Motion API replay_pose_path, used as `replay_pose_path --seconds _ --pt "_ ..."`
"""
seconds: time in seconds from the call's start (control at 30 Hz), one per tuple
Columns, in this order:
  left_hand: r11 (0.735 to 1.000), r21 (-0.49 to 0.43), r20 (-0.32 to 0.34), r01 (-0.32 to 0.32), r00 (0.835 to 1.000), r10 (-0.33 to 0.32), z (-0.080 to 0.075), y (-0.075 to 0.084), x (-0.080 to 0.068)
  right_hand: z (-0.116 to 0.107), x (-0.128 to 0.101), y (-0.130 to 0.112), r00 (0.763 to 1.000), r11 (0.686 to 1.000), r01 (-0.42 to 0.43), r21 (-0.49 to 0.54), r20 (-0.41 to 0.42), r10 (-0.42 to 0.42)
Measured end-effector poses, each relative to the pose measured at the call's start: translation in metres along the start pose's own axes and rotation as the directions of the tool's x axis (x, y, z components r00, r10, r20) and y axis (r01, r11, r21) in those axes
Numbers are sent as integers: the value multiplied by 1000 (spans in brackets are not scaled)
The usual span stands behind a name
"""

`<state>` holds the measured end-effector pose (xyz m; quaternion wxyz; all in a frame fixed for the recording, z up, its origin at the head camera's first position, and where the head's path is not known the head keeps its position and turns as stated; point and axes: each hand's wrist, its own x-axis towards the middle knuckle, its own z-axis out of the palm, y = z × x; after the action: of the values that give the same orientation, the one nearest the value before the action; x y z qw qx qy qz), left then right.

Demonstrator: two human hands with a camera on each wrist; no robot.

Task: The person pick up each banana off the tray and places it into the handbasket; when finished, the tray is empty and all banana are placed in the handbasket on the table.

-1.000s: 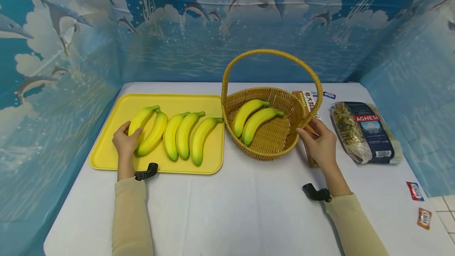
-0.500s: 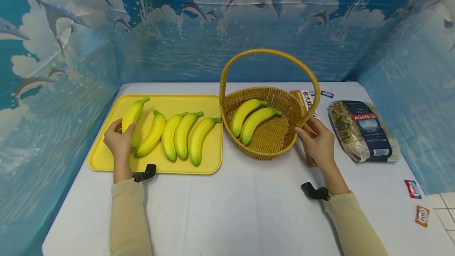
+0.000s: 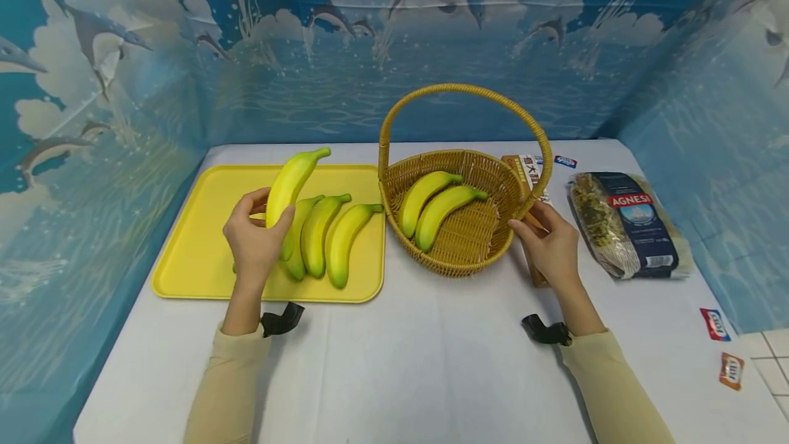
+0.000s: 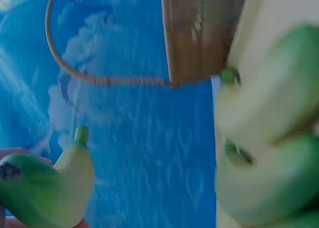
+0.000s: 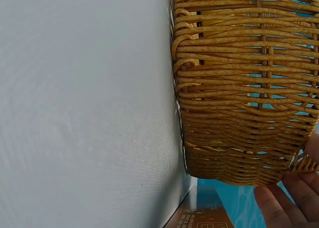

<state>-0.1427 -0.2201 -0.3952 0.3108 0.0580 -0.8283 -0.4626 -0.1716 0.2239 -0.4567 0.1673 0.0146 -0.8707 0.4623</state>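
My left hand (image 3: 255,242) holds a yellow banana (image 3: 292,183) between thumb and fingers, raised over the yellow tray (image 3: 191,238). In the left wrist view that banana (image 4: 70,188) shows its green end and stem. Several more bananas (image 3: 323,235) lie on the tray, partly hidden by the hand and the held one. To the right stands a wicker basket (image 3: 474,245) with a tall handle and two bananas (image 3: 446,214) inside. My right hand (image 3: 551,242) grips the basket's right rim near the handle's foot; in the right wrist view its fingers (image 5: 274,208) touch the woven wall (image 5: 239,93).
A brown box (image 3: 537,269) lies behind and beneath the right hand, partly covered by basket and hand. Farther right is a pasta bag (image 3: 635,225). Small packets (image 3: 715,325) lie near the right edge of the white table (image 3: 401,362). A dolphin-print curtain (image 3: 296,101) encloses the back and sides.
My left hand has lifted the leftmost banana off the tray and carried it rightward, over the other bananas. The right hand stays on the basket rim.
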Motion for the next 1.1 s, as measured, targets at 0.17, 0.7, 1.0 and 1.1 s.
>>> replay_pose_path --seconds 0.17,0.7,1.0,1.1 --pt "997 -13 152 -81 985 82 22 33 -10 -1 0 -1 1000 1000 0 -4 -2 0" --pt "982 -19 494 -189 852 173 145 81 -28 0 1 -1 999 999 32 10 -15 -32" --pt "976 104 581 -192 808 97 190 82 -40 1 1 -1 1000 1000 23 11 -14 -23" --pt "965 170 596 -198 801 59 200 81 -42 1 0 -1 1000 1000 24 17 -13 -24"
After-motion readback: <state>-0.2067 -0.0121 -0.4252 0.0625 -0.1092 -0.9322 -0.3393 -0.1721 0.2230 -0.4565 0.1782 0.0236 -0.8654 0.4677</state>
